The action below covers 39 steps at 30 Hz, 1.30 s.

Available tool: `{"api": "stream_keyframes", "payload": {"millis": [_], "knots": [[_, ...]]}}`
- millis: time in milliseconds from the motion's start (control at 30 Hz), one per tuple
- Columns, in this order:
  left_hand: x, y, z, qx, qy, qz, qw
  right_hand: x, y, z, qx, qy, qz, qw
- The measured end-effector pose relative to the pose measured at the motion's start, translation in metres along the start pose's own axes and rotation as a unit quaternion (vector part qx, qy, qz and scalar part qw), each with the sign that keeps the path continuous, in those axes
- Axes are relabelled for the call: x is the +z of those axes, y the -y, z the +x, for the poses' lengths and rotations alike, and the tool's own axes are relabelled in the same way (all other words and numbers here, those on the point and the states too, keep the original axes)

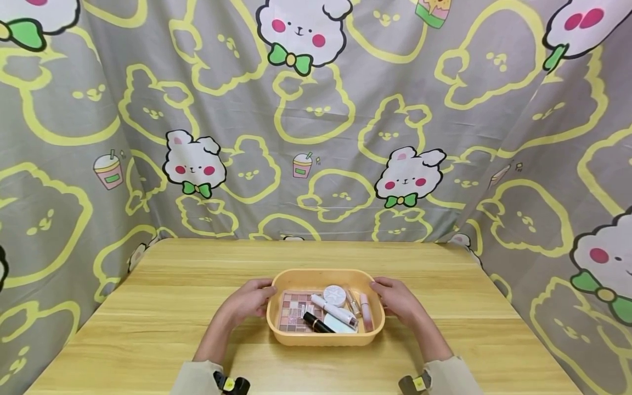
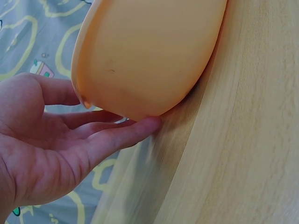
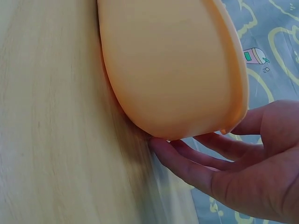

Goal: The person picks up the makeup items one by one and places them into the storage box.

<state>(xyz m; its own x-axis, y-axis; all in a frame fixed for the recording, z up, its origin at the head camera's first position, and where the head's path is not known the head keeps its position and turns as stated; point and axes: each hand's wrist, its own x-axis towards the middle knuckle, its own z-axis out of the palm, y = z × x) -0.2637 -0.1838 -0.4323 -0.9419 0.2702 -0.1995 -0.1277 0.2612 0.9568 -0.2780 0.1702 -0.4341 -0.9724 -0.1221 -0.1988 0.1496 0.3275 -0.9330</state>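
A pale orange plastic basket (image 1: pixel 326 340) stands low at the middle of the table in the head view. My left hand (image 1: pixel 249 300) holds its left end, thumb by the rim and fingers reaching under the wall (image 2: pixel 149 56) in the left wrist view. At the opposite end, my right hand (image 1: pixel 397 300) grips in the same way, fingertips right at the basket's lower edge in the right wrist view. Inside lie an eyeshadow palette (image 1: pixel 290 317), a round white compact (image 1: pixel 334 295), a white tube (image 1: pixel 332 308), a black tube (image 1: pixel 318 323) and a pink tube (image 1: pixel 366 314).
The wooden table (image 1: pixel 197 263) carries the basket. A grey curtain (image 1: pixel 326 120) with yellow outlines and cartoon rabbits hangs behind it and along both sides. Beige sleeves (image 1: pixel 195 378) and dark wrist straps show at the bottom of the head view.
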Motion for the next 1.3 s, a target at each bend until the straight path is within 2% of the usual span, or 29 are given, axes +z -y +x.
{"api": "stream_keyframes", "payload": {"millis": [667, 1067, 1300], "knots": [[0.0000, -0.0004, 0.0005, -0.004, -0.010, 0.001, 0.9999, 0.0007, 0.0023, -0.0005, -0.009, 0.006, 0.000, 0.9999], [-0.0011, -0.0033, -0.0028, -0.006, -0.010, 0.004, 0.9999, 0.0050, 0.0022, 0.0020, -0.009, -0.006, -0.009, 0.9999], [0.0001, -0.0043, -0.0024, -0.009, -0.025, 0.007, 0.9996, 0.0056, 0.0034, 0.0033, -0.010, -0.008, -0.018, 0.9998]]}}
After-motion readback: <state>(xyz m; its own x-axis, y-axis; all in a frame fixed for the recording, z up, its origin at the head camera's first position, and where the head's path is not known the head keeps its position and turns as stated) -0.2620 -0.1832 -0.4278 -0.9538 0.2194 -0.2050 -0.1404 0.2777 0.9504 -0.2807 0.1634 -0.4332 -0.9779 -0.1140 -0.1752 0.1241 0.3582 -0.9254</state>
